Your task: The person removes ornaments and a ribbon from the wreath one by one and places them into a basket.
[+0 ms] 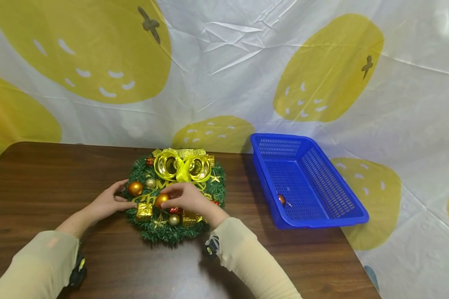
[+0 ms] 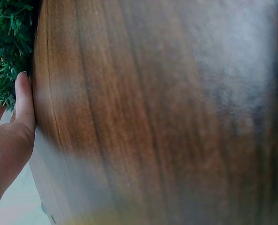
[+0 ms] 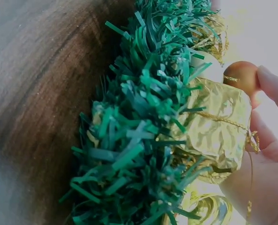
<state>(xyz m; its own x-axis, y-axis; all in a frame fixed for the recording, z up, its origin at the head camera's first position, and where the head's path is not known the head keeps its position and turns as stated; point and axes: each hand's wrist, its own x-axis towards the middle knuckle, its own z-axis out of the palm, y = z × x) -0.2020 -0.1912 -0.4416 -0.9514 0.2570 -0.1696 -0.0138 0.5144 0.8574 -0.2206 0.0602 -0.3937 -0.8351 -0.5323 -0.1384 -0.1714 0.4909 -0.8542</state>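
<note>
fingers of the right hand pinch an orange bauble; left hand, fingers seemingly apart, touches the wreath

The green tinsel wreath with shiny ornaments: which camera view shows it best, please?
The head view: nearly the whole wreath appears, though the right hand covers part. The left wrist view shows only an edge; the right wrist view, a close section with a gold foil box.

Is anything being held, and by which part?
The right hand pinches an orange ball by its sides, between thumb and fingers; the left hand rests against the wreath.
</note>
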